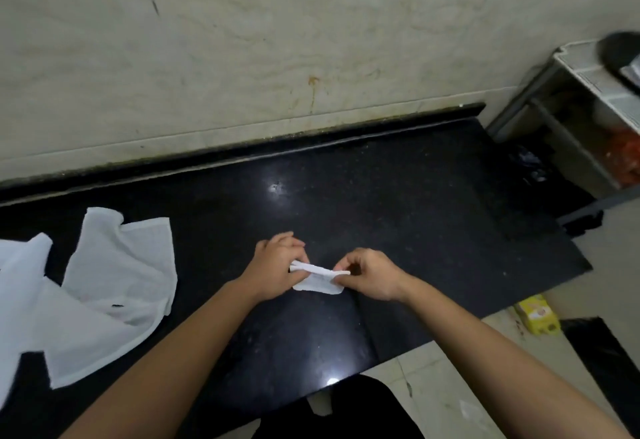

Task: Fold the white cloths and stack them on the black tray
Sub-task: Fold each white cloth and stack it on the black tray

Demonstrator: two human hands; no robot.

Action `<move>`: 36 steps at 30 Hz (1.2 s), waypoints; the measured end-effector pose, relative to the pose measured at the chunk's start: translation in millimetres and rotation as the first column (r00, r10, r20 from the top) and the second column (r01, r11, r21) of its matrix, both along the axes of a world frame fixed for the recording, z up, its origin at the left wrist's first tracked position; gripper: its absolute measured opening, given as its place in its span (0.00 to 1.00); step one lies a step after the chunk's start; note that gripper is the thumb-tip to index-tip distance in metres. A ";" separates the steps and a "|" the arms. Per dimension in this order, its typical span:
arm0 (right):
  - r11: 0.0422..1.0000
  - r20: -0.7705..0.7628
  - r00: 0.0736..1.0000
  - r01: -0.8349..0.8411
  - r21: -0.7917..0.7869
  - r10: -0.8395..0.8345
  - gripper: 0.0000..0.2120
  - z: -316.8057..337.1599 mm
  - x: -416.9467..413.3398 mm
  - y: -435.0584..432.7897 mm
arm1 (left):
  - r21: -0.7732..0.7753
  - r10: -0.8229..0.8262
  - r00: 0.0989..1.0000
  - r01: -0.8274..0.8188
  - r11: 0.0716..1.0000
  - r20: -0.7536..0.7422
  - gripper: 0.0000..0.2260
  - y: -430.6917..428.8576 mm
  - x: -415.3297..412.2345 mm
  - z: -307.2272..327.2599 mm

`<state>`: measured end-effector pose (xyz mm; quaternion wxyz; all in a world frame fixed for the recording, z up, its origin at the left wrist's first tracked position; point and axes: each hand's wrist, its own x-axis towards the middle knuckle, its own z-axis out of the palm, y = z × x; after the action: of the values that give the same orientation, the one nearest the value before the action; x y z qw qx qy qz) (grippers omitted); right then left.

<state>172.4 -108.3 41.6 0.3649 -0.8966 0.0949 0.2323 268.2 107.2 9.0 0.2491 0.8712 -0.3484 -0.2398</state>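
A small folded white cloth [320,281] is held just above the black counter [398,196], near its middle. My left hand [277,264] pinches the cloth's left end and my right hand [372,274] pinches its right end, so the cloth spans the gap between them. Several unfolded white cloths [114,272] lie spread and overlapping on the counter's left side. No separate black tray can be told apart from the dark counter.
A pale stone wall [277,58] rises behind the counter. A grey metal rack [571,120] with a white basket stands at the right. On the tiled floor lies a yellow box [538,314] beside a black sheet [606,362].
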 end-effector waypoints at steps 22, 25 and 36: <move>0.478 -0.080 0.783 0.454 0.752 -0.617 0.15 78.7 -256.5 -133.4 | -0.368 0.163 0.847 -0.383 0.847 -0.506 0.09 -179.3 -205.8 126.8; 0.471 -0.036 0.717 0.493 0.732 -0.696 0.16 88.0 -311.3 -179.8 | -0.327 0.111 0.901 -0.265 0.907 -0.420 0.10 -236.8 -255.1 132.8; 0.285 -0.025 0.463 0.585 0.759 -0.886 0.16 110.0 -398.4 -328.6 | -0.324 0.004 0.765 -0.278 0.904 -0.645 0.17 -396.9 -328.3 163.3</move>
<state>-226.0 -436.9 151.6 0.7381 -0.5648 0.3396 -0.1445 -60.1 -289.7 172.3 0.5416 0.6943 -0.2181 -0.4207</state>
